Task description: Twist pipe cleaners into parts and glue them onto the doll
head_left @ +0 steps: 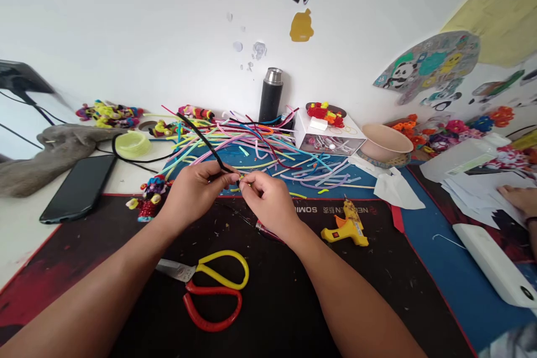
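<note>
Scissors (184, 272) nearest, toward 7 o'clock from the hands. Right hand (271, 201) pinched tight on near end of black fuzzy stem (205, 140); left hand (195, 190) pinching just beyond. Fingertip contact partly hidden. Stem over mat's (285, 291) far edge; likely light, bendable, grippy; best pinched near held end. Long axis toward 11 o'clock, free tip against coloured stems (235, 140).
</note>
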Demonstrator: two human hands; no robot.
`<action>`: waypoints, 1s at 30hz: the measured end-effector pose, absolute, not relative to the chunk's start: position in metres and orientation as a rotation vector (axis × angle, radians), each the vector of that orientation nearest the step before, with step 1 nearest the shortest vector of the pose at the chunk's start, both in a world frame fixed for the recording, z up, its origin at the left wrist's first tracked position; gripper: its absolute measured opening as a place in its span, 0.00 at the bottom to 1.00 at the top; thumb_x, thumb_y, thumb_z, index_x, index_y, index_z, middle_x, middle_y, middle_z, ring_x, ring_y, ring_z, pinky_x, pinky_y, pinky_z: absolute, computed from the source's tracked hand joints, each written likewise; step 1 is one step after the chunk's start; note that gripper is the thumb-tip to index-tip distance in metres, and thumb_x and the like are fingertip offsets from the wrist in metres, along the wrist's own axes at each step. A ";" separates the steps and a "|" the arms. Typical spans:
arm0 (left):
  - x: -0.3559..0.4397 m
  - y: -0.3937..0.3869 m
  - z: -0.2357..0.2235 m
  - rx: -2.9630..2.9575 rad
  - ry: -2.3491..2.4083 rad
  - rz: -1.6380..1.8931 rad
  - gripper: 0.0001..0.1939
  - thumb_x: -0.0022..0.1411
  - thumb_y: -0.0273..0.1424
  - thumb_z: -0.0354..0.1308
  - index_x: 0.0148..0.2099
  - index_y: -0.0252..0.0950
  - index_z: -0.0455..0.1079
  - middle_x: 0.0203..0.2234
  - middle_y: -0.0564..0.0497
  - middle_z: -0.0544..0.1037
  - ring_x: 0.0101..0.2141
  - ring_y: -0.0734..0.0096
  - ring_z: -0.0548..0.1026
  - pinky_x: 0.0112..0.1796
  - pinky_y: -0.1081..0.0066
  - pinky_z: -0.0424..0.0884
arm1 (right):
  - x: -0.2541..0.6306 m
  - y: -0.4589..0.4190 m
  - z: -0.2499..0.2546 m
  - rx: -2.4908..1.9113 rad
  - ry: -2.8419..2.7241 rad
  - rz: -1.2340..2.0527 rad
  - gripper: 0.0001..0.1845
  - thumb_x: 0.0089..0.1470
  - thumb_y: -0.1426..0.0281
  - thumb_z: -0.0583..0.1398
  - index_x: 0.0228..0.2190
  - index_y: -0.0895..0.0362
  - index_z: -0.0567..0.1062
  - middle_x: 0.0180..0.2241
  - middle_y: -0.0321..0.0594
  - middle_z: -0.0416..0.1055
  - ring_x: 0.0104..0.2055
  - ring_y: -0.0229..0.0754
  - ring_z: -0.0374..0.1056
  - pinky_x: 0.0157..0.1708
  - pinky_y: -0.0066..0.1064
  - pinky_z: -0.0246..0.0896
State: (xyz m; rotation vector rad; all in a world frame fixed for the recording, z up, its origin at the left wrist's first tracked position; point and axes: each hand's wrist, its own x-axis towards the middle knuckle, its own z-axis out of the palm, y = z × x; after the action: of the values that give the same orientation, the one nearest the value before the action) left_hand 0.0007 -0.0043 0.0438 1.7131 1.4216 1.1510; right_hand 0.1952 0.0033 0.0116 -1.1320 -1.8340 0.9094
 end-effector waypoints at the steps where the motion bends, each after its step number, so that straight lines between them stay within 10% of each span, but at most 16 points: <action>1: 0.001 -0.004 0.044 1.665 1.421 1.152 0.11 0.60 0.42 0.70 0.38 0.41 0.87 0.33 0.48 0.89 0.35 0.56 0.84 0.38 0.66 0.75 | 0.195 0.004 0.011 -1.127 -1.783 0.975 0.09 0.65 0.63 0.61 0.35 0.53 0.78 0.20 0.29 0.64 0.23 0.37 0.58 0.27 0.31 0.49; 23: 0.010 -0.002 0.037 1.345 1.313 1.234 0.19 0.52 0.49 0.78 0.34 0.37 0.85 0.26 0.49 0.84 0.29 0.65 0.78 0.33 0.69 0.73 | 0.192 0.007 0.016 -0.978 -1.335 1.363 0.16 0.61 0.54 0.66 0.36 0.53 0.74 0.17 0.24 0.63 0.15 0.33 0.56 0.18 0.29 0.50; 30: 0.005 0.002 0.026 1.477 1.323 1.176 0.20 0.65 0.50 0.68 0.32 0.38 0.80 0.25 0.50 0.82 0.28 0.66 0.76 0.33 0.68 0.70 | 0.196 0.004 0.017 -1.111 -1.586 1.157 0.12 0.65 0.59 0.63 0.34 0.54 0.78 0.19 0.27 0.62 0.20 0.36 0.56 0.24 0.30 0.49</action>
State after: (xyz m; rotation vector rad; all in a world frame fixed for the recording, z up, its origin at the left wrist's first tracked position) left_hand 0.0052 0.0020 0.0262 1.4767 1.3227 1.1759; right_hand 0.1958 0.0039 0.0172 -1.1106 -1.5865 1.1575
